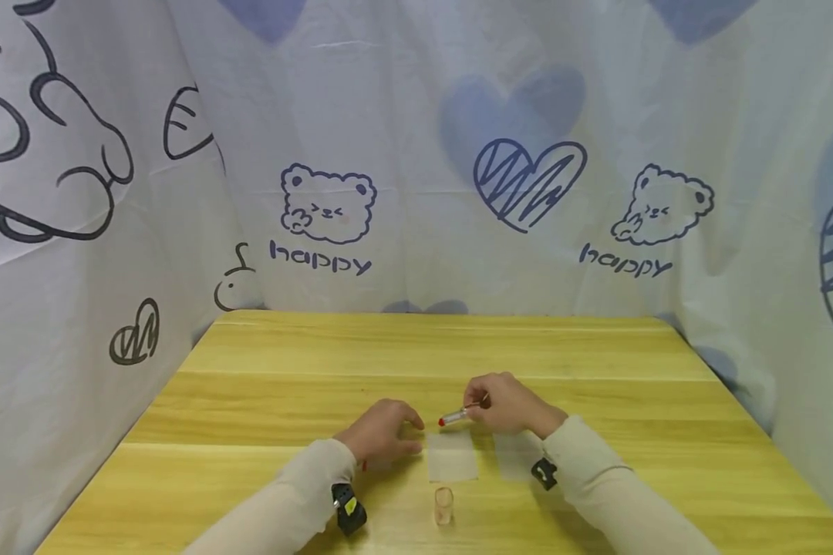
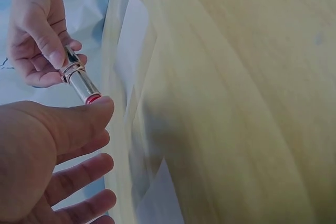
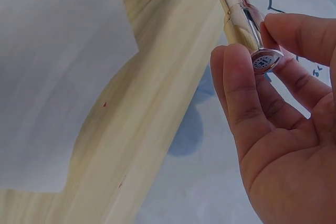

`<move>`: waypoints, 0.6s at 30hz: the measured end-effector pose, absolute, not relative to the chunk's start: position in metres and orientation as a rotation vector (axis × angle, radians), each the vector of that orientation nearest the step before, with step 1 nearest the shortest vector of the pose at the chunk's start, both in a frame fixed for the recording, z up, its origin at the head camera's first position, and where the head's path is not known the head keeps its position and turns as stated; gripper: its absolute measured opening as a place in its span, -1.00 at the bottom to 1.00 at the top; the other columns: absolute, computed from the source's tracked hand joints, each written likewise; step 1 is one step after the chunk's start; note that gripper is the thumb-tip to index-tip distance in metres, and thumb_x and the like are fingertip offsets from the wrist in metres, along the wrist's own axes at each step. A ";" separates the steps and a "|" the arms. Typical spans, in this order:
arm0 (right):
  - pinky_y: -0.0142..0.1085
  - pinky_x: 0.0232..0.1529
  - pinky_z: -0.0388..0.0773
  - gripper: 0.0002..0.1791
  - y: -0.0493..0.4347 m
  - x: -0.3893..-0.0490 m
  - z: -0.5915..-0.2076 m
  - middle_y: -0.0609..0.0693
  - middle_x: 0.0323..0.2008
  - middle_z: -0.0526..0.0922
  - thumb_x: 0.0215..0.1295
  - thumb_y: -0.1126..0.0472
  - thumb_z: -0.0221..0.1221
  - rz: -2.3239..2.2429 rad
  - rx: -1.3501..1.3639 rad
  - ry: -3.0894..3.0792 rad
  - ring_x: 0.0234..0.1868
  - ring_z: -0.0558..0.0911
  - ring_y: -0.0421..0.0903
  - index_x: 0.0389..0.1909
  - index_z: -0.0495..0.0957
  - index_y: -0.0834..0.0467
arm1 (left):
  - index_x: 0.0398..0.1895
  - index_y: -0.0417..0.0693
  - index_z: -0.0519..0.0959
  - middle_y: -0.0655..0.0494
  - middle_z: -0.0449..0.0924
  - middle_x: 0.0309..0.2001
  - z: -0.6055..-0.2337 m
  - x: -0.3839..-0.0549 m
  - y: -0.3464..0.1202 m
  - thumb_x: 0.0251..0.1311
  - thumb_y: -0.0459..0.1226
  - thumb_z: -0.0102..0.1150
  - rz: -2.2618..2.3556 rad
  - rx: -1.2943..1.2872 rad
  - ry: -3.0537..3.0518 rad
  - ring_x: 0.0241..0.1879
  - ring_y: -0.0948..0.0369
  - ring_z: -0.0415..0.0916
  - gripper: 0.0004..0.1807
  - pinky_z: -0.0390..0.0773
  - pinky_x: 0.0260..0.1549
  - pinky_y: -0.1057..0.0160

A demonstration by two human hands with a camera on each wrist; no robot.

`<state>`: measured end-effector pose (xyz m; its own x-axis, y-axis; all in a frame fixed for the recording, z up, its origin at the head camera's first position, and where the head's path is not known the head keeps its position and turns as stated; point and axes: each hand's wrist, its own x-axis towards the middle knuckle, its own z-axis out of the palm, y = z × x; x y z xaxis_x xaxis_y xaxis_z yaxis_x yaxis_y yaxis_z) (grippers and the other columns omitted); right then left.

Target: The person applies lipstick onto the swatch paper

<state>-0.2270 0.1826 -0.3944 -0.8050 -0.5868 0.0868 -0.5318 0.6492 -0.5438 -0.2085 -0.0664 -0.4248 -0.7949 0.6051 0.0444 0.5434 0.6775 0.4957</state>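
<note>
My right hand (image 1: 489, 405) pinches the base of a silver lipstick (image 1: 458, 415) whose red tip points left, just above the wooden table (image 1: 416, 347). In the right wrist view, thumb and fingers (image 3: 239, 77) curl round the lipstick (image 3: 240, 18) at its flat end. My left hand (image 1: 397, 433) rests on the table left of the tip, its fingers relaxed and holding nothing. In the left wrist view the lipstick (image 2: 81, 81) ends close to my left thumb (image 2: 79, 121). Two pale paper sheets (image 1: 451, 456) (image 1: 516, 455) lie under and beside my hands.
A small clear cap (image 1: 444, 505) stands on the table near the front edge, between my forearms. Printed cloth walls (image 1: 416, 154) close in the table on the left, back and right. Small red marks (image 3: 104, 104) dot the wood beside a sheet (image 3: 52, 77).
</note>
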 end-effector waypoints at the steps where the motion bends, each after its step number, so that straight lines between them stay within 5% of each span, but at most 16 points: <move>1: -0.34 -0.44 0.47 -0.88 0.183 -0.227 -0.395 -0.18 -0.46 0.58 0.26 0.34 0.22 -0.867 -0.940 2.761 -0.48 0.49 -0.24 -0.42 0.56 0.06 | -0.14 -0.18 0.68 0.03 0.66 -0.11 -0.426 -0.208 -0.066 0.10 -0.24 0.42 0.755 0.941 2.759 0.02 0.02 0.53 -0.72 0.47 0.09 0.04; 18: -0.35 -0.44 0.48 -0.90 0.187 -0.231 -0.401 -0.17 -0.45 0.59 0.23 0.34 0.23 -0.885 -0.919 2.751 -0.47 0.50 -0.24 -0.41 0.57 0.07 | -0.18 -0.07 0.71 0.11 0.67 -0.08 -0.432 -0.208 -0.051 0.07 -0.15 0.44 0.637 1.005 2.787 0.04 0.09 0.52 -0.72 0.44 0.13 0.10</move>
